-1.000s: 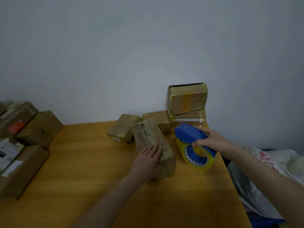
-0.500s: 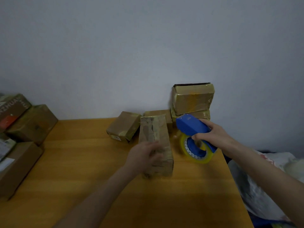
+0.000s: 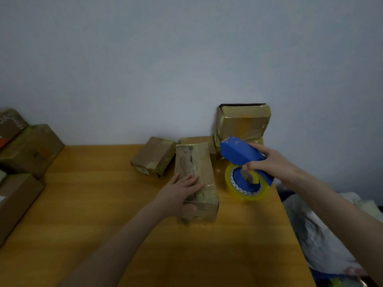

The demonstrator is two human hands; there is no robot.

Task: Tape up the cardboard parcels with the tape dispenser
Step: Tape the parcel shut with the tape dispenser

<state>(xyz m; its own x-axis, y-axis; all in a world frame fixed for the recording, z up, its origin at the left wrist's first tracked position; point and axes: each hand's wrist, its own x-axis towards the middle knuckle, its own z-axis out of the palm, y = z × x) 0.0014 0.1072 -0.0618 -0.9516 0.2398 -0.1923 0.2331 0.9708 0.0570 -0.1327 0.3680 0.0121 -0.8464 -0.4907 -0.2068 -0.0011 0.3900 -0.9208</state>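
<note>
Our left hand lies flat, fingers straight, pressing the parcel onto the table. Beside it our right hand grips the blue tape dispenser, apart from the parcel. We judge taping is about to start: next, land the tape on the seam and pull. Behind, other parcels wait.

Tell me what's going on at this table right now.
A person works at a wooden table. The left hand presses on the long parcel in the middle. The right hand holds the blue tape dispenser just right of it, not on the box yet. Other parcels sit by the wall.
</note>
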